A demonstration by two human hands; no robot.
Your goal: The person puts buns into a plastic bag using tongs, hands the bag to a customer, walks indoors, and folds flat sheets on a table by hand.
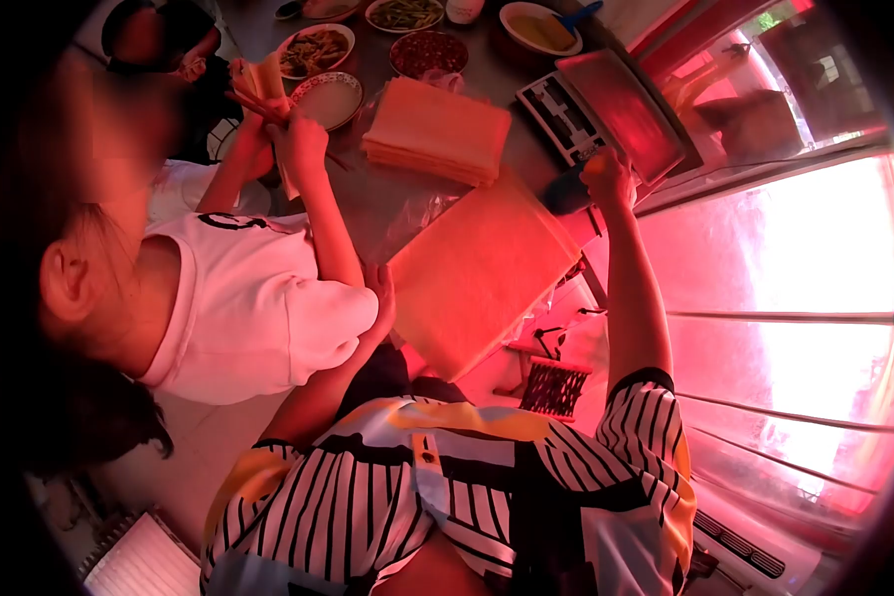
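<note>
A broad, square, orange-tinted thin sheet [487, 273] lies in front of the wearer, its near corner reaching past the grey tabletop [363, 154] toward the lap. A co-worker in a white short-sleeved shirt [238, 298] crowds in on the left; the sleeve covers part of the wearer's left forearm. The left hand [383, 298] is at the sheet's left corner, and whether its fingers pinch the edge I cannot tell. The right hand [609, 179] has its fingers curled in beside a dark rounded object [567, 191]; the view is poor there, so they may be gripping it, but I cannot be sure. Just past that hand, a scale with a black-and-white face [561, 111] and a shiny rectangular metal tray [621, 114] fill the right side.

Counting: one broad sheet, one stack of smaller orange-tinted sheets [437, 129] at its far edge, one scale. Nearby stand one bowl of shredded food [316, 50], one plate with a patterned rim [328, 99], one bowl of red food [427, 55], one bowl of green pieces [404, 13] and one basin with yellow contents [538, 30], with one blue handle [582, 13] on its rim.
</note>
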